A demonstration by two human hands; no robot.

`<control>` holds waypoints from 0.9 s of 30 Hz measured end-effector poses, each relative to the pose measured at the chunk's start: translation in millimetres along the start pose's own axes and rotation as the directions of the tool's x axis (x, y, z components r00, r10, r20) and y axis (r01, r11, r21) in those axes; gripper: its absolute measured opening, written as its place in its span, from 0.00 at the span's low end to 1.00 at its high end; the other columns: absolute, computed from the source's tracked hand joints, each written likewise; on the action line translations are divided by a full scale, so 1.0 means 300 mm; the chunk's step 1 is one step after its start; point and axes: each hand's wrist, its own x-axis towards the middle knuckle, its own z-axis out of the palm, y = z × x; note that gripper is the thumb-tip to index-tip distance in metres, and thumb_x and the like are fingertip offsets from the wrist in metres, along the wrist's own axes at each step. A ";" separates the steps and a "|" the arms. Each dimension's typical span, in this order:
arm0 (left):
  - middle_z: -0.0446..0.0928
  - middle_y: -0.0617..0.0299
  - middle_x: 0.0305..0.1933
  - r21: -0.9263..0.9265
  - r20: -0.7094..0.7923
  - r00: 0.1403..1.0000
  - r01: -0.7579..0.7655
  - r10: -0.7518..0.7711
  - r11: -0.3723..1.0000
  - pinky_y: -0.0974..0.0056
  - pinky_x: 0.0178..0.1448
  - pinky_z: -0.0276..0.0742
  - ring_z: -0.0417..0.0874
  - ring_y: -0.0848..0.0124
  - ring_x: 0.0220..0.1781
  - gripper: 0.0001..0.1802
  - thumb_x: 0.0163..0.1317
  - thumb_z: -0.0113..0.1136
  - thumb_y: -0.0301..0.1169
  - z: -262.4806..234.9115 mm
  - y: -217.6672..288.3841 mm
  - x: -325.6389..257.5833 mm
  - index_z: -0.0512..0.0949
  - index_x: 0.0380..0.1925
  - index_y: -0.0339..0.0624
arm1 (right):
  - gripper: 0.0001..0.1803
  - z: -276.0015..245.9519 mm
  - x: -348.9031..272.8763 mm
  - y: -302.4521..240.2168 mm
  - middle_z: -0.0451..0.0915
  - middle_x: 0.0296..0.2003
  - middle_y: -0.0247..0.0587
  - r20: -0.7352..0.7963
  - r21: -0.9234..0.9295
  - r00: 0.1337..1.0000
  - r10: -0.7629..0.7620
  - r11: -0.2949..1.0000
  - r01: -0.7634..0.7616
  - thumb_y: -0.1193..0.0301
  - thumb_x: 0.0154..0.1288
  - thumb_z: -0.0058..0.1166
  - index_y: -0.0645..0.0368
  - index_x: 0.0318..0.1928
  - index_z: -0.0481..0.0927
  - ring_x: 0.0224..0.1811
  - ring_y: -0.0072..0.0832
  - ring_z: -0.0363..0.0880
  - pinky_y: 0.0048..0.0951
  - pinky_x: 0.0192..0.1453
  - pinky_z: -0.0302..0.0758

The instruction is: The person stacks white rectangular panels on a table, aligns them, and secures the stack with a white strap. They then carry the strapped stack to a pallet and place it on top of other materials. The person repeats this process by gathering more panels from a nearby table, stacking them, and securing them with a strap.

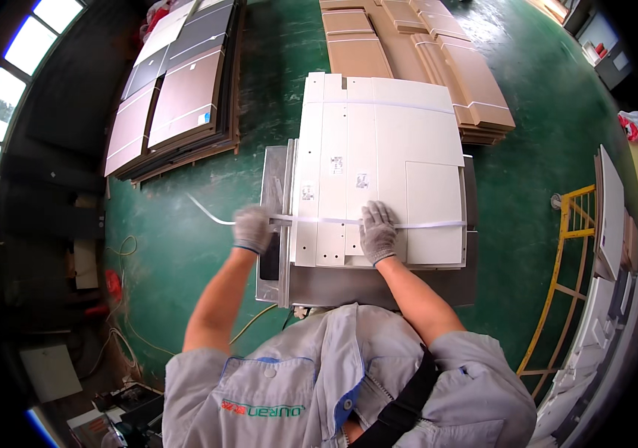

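Note:
A stack of white panels [420, 134] lies on a grey metal strapping machine [334, 287] in front of me. Across the near part of the stack runs a white plastic strap [431, 224]. At the stack's left side, my gloved left hand [252, 227] is closed around the strap, somewhat blurred, and a loose strap tail sticks out beyond it to the left. My gloved right hand [378, 231] rests palm down on the panels over the strap, fingers stretched out. A second strap [408, 105] crosses the far part of the stack. Small printed labels [336, 165] sit on the panels.
Strapped stacks of brown and dark panels [185, 104] stand far left, with brown boards [476, 82] behind the white stack. A yellow metal frame [558, 276] and leaning panels line the right. A yellow cable [253, 321] crosses the green floor on the left.

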 end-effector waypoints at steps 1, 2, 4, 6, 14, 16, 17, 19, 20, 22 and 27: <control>0.82 0.57 0.40 0.049 -0.079 0.996 0.033 -0.029 0.998 0.54 0.37 0.83 0.87 0.60 0.35 0.06 0.68 0.56 0.34 0.023 -0.062 -0.016 0.78 0.43 0.49 | 0.23 -0.028 -0.017 0.033 0.73 0.69 0.49 -0.011 -0.062 1.000 0.027 0.998 -0.027 0.61 0.70 0.55 0.58 0.61 0.80 0.76 0.46 0.64 0.50 0.82 0.58; 0.81 0.54 0.39 -0.065 -0.095 0.981 0.161 -0.167 0.985 0.50 0.35 0.84 0.88 0.55 0.33 0.08 0.72 0.53 0.36 0.056 -0.105 -0.015 0.76 0.44 0.48 | 0.24 -0.082 0.000 0.083 0.72 0.69 0.49 0.006 -0.109 1.000 0.017 0.994 -0.016 0.61 0.70 0.54 0.59 0.62 0.79 0.76 0.48 0.64 0.50 0.83 0.56; 0.83 0.50 0.40 -0.192 -0.055 0.911 0.392 -0.409 0.900 0.46 0.40 0.85 0.88 0.47 0.38 0.10 0.77 0.48 0.35 -0.030 -0.237 -0.006 0.76 0.48 0.46 | 0.27 -0.066 -0.023 0.093 0.71 0.71 0.50 0.015 -0.129 0.996 0.085 0.988 -0.082 0.60 0.70 0.54 0.60 0.65 0.77 0.77 0.49 0.62 0.50 0.84 0.54; 0.86 0.47 0.45 -0.355 -0.112 0.853 0.445 -0.510 0.822 0.49 0.42 0.86 0.89 0.48 0.40 0.14 0.77 0.48 0.32 -0.122 -0.300 -0.023 0.78 0.55 0.43 | 0.27 -0.059 -0.027 0.096 0.69 0.72 0.50 0.024 -0.161 0.995 0.099 0.982 -0.094 0.59 0.71 0.53 0.59 0.66 0.77 0.78 0.49 0.61 0.50 0.84 0.54; 0.84 0.55 0.45 -0.911 0.401 0.719 0.250 -0.567 -0.328 0.63 0.44 0.87 0.88 0.66 0.41 0.17 0.80 0.49 0.28 -0.017 -0.116 0.009 0.78 0.62 0.34 | 0.27 -0.067 -0.004 0.069 0.69 0.72 0.50 0.070 -0.183 0.994 0.085 0.981 -0.071 0.60 0.72 0.52 0.61 0.66 0.76 0.79 0.49 0.60 0.51 0.84 0.53; 0.83 0.58 0.41 -0.894 0.443 0.732 0.321 -0.517 -0.312 0.64 0.43 0.86 0.86 0.69 0.39 0.14 0.80 0.50 0.31 0.080 -0.053 0.017 0.80 0.56 0.36 | 0.27 -0.070 -0.002 0.076 0.69 0.72 0.51 0.063 -0.187 0.995 0.071 0.981 -0.058 0.61 0.71 0.52 0.61 0.66 0.76 0.78 0.50 0.60 0.51 0.84 0.53; 0.83 0.60 0.39 -0.885 0.466 0.740 0.375 -0.486 -0.277 0.64 0.42 0.85 0.85 0.71 0.37 0.13 0.81 0.51 0.33 0.146 -0.018 0.024 0.81 0.53 0.38 | 0.27 -0.068 -0.006 0.078 0.69 0.72 0.51 0.058 -0.187 0.996 0.067 0.981 -0.055 0.61 0.71 0.53 0.61 0.65 0.75 0.78 0.50 0.60 0.52 0.84 0.53; 0.81 0.64 0.33 -0.901 0.425 0.730 0.399 -0.535 -0.170 0.65 0.35 0.81 0.83 0.74 0.32 0.15 0.81 0.53 0.38 0.295 0.064 0.028 0.83 0.44 0.38 | 0.27 -0.072 -0.001 0.073 0.68 0.72 0.52 0.062 -0.177 0.997 0.054 0.983 -0.042 0.63 0.70 0.54 0.61 0.66 0.75 0.79 0.50 0.60 0.52 0.84 0.53; 0.81 0.64 0.33 -0.910 0.383 0.750 0.407 -0.539 -0.081 0.65 0.36 0.81 0.83 0.74 0.32 0.16 0.80 0.53 0.39 0.348 0.108 0.023 0.84 0.45 0.38 | 0.27 -0.076 0.006 0.061 0.68 0.72 0.53 0.070 -0.168 0.996 0.046 0.985 -0.034 0.63 0.69 0.55 0.61 0.66 0.75 0.79 0.51 0.59 0.52 0.84 0.52; 0.83 0.63 0.35 -0.892 0.423 0.753 0.445 -0.505 -0.083 0.63 0.39 0.82 0.84 0.72 0.34 0.18 0.80 0.52 0.39 0.333 0.252 0.027 0.84 0.48 0.36 | 0.28 -0.084 0.002 0.053 0.68 0.73 0.53 0.093 -0.165 0.994 0.056 0.985 -0.040 0.64 0.68 0.56 0.61 0.66 0.74 0.79 0.51 0.59 0.52 0.84 0.52; 0.86 0.44 0.50 -0.924 0.331 0.807 0.383 -0.489 0.007 0.57 0.58 0.81 0.88 0.58 0.55 0.19 0.71 0.64 0.37 0.141 0.410 -0.016 0.81 0.55 0.35 | 0.29 -0.106 0.000 0.062 0.66 0.74 0.51 0.125 -0.164 0.986 0.113 0.982 -0.092 0.63 0.67 0.56 0.59 0.66 0.75 0.80 0.50 0.57 0.51 0.85 0.52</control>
